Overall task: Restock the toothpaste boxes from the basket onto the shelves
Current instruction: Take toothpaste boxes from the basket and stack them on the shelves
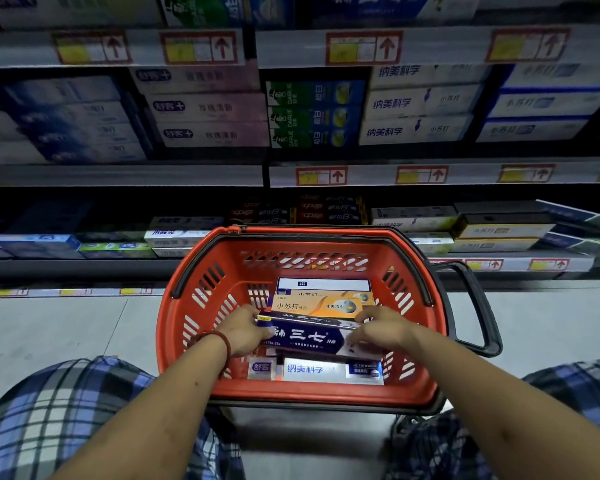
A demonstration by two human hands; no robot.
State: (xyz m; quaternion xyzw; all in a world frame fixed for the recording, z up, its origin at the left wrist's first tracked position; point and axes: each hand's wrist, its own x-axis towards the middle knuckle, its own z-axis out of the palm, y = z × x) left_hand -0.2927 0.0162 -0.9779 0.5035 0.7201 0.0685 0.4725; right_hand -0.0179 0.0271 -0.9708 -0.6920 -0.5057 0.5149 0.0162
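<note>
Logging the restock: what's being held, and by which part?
The dark blue box: left grip holds its left end, right grip its right end.

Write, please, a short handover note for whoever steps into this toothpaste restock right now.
Left hand: grips the left end of the dark blue box.
Right hand: grips its right end.
That box is inside the red basket, above the other boxes, in front of the shelves.
Done: this box is gripped but not yet out of the basket.
Left: shelve it, then the orange box, the white box by the near rim, and the rest.
</note>
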